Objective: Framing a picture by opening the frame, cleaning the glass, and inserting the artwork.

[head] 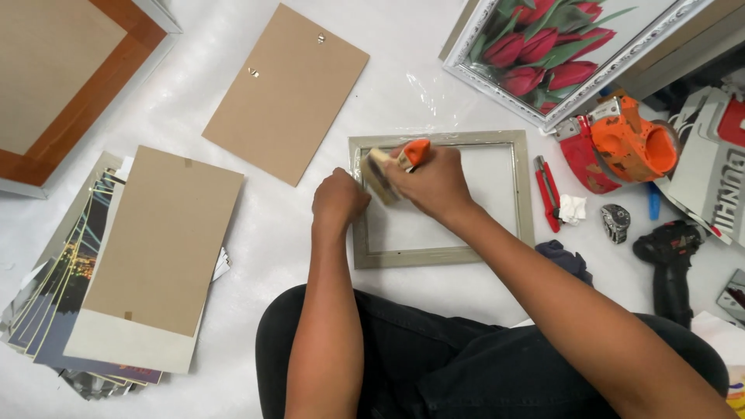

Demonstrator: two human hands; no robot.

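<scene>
White sheeting covers the floor under a grey picture frame [441,198].
Left hand [338,199] presses closed on the frame's left edge; right hand [434,182] grips an orange-handled brush [392,169] over its top-left corner.

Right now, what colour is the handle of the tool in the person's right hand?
Orange, seen in the head view: the tool in the right hand.

Hidden and cut off

The right hand [434,182] covers most of the orange-handled tool [397,164]; the frame's [442,254] upper left corner lies under both hands. The tulip picture [570,50] and wooden frame [74,85] run off the top edge.
</scene>
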